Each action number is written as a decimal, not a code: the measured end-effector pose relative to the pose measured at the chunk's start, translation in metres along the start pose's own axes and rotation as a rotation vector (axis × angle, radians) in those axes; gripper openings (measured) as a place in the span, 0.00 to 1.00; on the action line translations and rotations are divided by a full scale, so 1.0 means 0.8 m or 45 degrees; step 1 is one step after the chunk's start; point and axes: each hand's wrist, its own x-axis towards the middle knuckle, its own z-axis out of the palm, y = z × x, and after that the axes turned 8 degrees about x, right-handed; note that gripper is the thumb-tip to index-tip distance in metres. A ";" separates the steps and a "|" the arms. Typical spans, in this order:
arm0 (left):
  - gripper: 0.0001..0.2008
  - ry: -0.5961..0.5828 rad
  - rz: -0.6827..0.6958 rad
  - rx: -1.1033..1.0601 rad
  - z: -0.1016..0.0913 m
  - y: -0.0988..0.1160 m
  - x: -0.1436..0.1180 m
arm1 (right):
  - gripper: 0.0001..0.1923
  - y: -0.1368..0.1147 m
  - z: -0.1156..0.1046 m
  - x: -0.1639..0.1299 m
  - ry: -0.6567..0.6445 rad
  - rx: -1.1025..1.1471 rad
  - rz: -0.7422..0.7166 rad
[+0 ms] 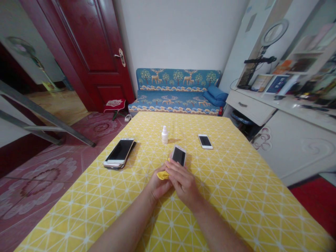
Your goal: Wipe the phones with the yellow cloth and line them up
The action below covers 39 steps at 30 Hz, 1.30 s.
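My right hand (182, 180) holds a small phone (179, 154) tilted up above the table, dark screen towards me. My left hand (157, 185) is tucked partly under the right one and grips a yellow cloth (162, 174), which shows just below the phone's lower left edge. Both forearms reach in from the bottom of the view. A small white bottle (164, 135) stands upright just beyond the held phone.
A yellow patterned tablecloth (236, 196) covers the table. A stack of phones (119, 153) lies at the left, a single white phone (205, 141) at the right. Beyond are a blue sofa (178, 91), a red door (86, 52) and a white desk (283, 115).
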 end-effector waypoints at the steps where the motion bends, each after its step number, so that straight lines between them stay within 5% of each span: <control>1: 0.08 0.008 -0.005 -0.032 0.001 0.001 0.000 | 0.20 0.001 0.000 0.000 -0.010 -0.028 -0.016; 10: 0.12 -0.190 -0.068 0.334 0.008 -0.006 -0.007 | 0.22 0.034 -0.024 0.001 0.285 -0.296 0.174; 15: 0.26 -0.294 -0.066 0.349 0.012 -0.001 -0.009 | 0.17 0.044 -0.038 -0.005 0.604 -0.188 0.402; 22: 0.27 -0.166 0.018 0.294 0.014 -0.002 -0.007 | 0.18 0.037 -0.035 -0.004 0.851 0.050 0.589; 33: 0.21 -0.064 0.307 0.105 0.008 -0.006 0.007 | 0.17 0.018 0.004 -0.005 0.502 0.069 0.552; 39: 0.24 0.046 0.441 0.001 0.011 0.000 0.008 | 0.17 0.022 0.013 -0.011 0.232 -0.164 0.482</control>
